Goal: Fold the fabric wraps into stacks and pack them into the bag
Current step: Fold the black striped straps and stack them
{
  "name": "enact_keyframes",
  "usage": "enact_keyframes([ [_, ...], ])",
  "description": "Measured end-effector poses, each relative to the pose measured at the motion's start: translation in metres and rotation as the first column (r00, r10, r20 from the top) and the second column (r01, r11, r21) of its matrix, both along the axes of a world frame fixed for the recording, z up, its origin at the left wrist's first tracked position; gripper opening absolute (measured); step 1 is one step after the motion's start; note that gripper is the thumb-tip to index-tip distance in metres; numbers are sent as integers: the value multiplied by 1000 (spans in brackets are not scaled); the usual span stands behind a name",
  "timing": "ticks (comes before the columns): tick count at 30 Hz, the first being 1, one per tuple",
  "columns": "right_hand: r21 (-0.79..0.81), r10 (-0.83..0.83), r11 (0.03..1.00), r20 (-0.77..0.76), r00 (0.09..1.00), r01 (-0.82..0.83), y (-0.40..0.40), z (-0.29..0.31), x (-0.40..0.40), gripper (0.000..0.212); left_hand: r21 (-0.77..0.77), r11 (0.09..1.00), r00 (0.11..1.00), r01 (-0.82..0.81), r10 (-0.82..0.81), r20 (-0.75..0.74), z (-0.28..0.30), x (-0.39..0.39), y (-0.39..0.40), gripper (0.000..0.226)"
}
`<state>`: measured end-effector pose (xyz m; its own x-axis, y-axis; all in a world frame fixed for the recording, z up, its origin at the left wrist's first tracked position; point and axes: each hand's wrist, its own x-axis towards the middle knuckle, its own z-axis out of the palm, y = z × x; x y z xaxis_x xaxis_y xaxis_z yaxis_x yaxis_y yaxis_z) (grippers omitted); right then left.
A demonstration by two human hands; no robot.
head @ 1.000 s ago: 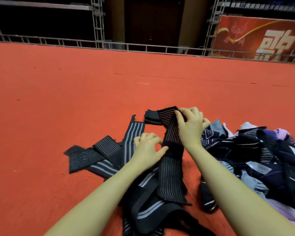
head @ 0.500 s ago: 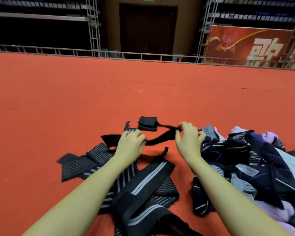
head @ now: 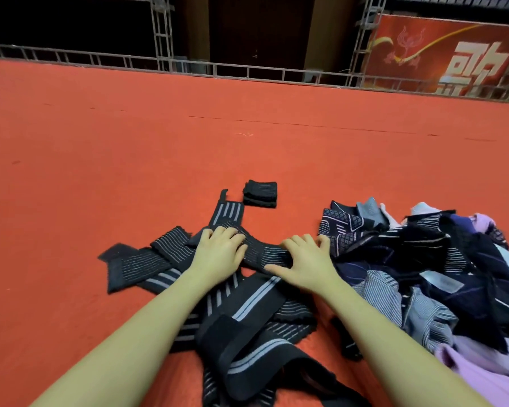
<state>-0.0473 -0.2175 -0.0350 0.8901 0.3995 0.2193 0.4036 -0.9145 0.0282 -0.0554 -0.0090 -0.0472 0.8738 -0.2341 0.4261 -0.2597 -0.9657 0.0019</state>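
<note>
Orange-red carpet across nearly the whole view, running far to a metal railing. Red banner with pale characters at far right, behind the railing.

Large heap of dark, purple and pale striped cloth at right, from mid-distance to the near right corner. Contents of the heap not separable; no bag identifiable.

Loose black wraps with grey stripes tangled at near centre, overlapping one another, between and under the two forearms. Further loose wraps spread flat at left of centre, partly overlapping.

One striped wrap laid crosswise left to right on top of the loose ones, spanning between the two hands.

Left hand flat on the left end of that wrap, fingers straight and close together, pressing down. Right hand flat on the right end, fingers spread wide, thumb pointing left along the fabric; fingertips touching the edge of the heap.

Small folded stack of black wraps farther out, just beyond the hands, alone on the carpet, apart from the heap.
</note>
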Motion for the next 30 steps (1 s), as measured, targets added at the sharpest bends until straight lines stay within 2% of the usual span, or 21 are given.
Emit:
enact_keyframes([
  [3, -34, 0, 999, -57, 998, -1, 13, -5, -4, 92, -78, 995, 996, 60, -66, -66, -7, -4, 9, 27],
  [6, -44, -32, 999, -84, 996, 28, 22, -6, -7, 95, -11, 998, 995, 55, -56, -80, -15, -9, 17, 15],
  [7, -54, -40, 998, -89, 995, 35, 23, -6, -7, 87, 41, 998, 997, 37, -34, -71, -16, -10, 21, 11],
  [9, -41, -41, 998, -63, 997, 38, 25, -8, -5, 57, 81, 996, 995, 41, -33, -91, -13, -9, 21, 23],
  [10, -4, -37, 999, -27, 999, 37, 25, -9, -4, 43, 81, 995, 992, 58, -48, -121, -10, -8, 20, 31],
  [12, 143, -60, 988, 52, 997, 52, 22, -15, -2, 31, 74, 994, 972, 77, -59, -229, -3, -6, 18, 40],
  [15, 426, -224, 895, 171, 959, 133, 12, -17, 4, 26, 15, 996, 936, 84, -74, -345, 5, -5, 12, 47],
  [19, 616, -443, 754, 220, 869, 228, -9, 4, 15, 26, 1, 997, 890, 78, -69, -451, 7, -6, -1, 53],
  [22, 687, -507, 690, 234, 830, 227, -25, 22, 21, 23, -24, 996, 876, 90, -91, -474, 14, -5, -18, 54],
  [27, 753, -578, 622, 256, 775, 215, -53, 39, 25, 24, 31, 991, 835, 132, -95, -542, 18, -4, -57, 55],
  [30, 769, -589, 608, 271, 761, 197, -72, 50, 24, 24, 8, 989, 812, 149, -118, -572, 17, -4, -84, 56],
])
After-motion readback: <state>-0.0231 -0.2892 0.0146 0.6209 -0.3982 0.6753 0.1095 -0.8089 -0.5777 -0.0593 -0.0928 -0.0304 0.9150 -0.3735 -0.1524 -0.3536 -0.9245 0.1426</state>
